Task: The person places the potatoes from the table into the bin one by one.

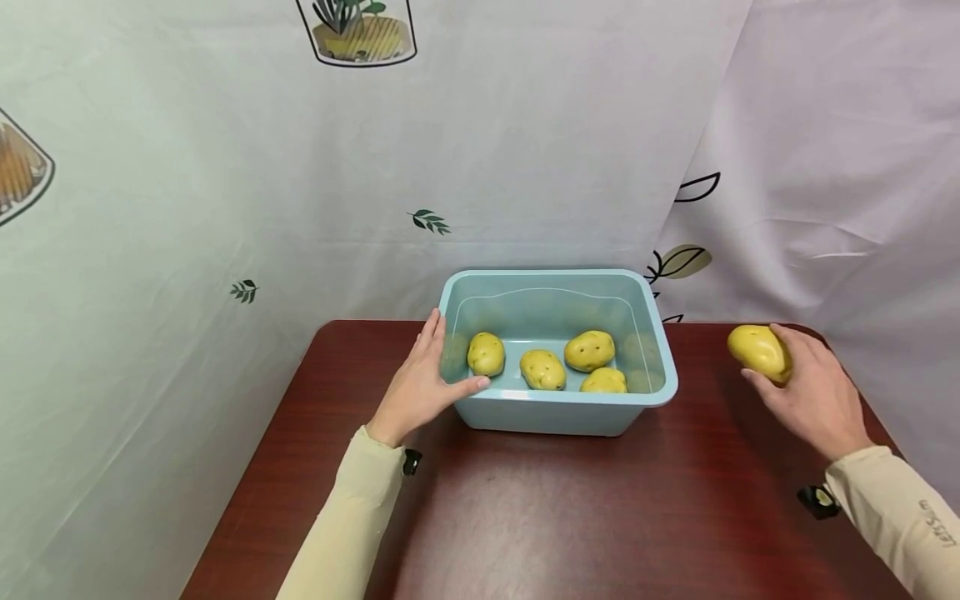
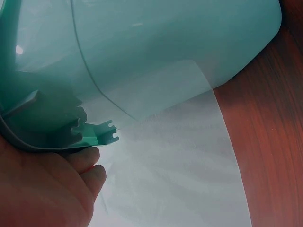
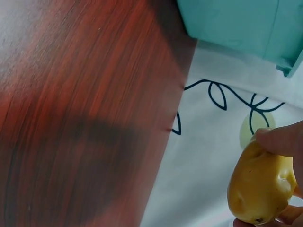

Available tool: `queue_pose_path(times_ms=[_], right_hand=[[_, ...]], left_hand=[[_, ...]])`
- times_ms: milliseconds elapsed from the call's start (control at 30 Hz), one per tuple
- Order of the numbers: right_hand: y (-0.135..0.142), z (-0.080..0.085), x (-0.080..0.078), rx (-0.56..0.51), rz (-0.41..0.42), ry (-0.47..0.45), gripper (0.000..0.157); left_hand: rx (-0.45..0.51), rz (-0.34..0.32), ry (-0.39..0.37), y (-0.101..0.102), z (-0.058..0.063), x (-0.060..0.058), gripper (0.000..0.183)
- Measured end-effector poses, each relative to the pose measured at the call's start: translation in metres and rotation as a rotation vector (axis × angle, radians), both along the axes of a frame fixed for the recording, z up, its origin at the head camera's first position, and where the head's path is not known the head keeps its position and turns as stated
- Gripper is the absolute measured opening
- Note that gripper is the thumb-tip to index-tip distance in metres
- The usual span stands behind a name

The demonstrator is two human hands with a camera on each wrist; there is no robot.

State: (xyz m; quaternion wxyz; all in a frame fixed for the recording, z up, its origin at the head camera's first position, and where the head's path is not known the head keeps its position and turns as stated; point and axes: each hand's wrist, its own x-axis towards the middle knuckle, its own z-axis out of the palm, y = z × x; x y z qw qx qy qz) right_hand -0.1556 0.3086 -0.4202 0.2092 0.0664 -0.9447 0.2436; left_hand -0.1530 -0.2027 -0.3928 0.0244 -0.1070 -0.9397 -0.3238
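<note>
A light-blue plastic bin (image 1: pixel 555 417) stands on the table with several yellow potatoes inside, one potato (image 1: pixel 486 354) near its left wall. My left hand (image 1: pixel 423 375) holds the bin's left front corner, thumb over the front rim and fingers along the outer left side. In the left wrist view, bent fingertips (image 2: pixel 87 161) show under the rim. Off to the right of the bin, my right hand (image 1: pixel 813 392) grips another potato (image 1: pixel 759 352) between thumb and fingers. The right wrist view shows this potato (image 3: pixel 260 184) raised, with a shadow on the tabletop.
The dark red wooden table (image 1: pixel 525 517) extends in front of the bin and to both sides. A pale printed cloth (image 1: pixel 540 150) hangs close behind the bin and the table's far edge, and more cloth covers the sides.
</note>
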Motion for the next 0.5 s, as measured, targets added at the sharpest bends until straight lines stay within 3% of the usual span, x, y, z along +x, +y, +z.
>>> queue_pose_path(times_ms=[500], right_hand=[[-0.014, 0.01, 0.003, -0.023, 0.022, 0.062, 0.071]], left_hand=[[0.002, 0.0, -0.007, -0.001, -0.002, 0.0, 0.122]])
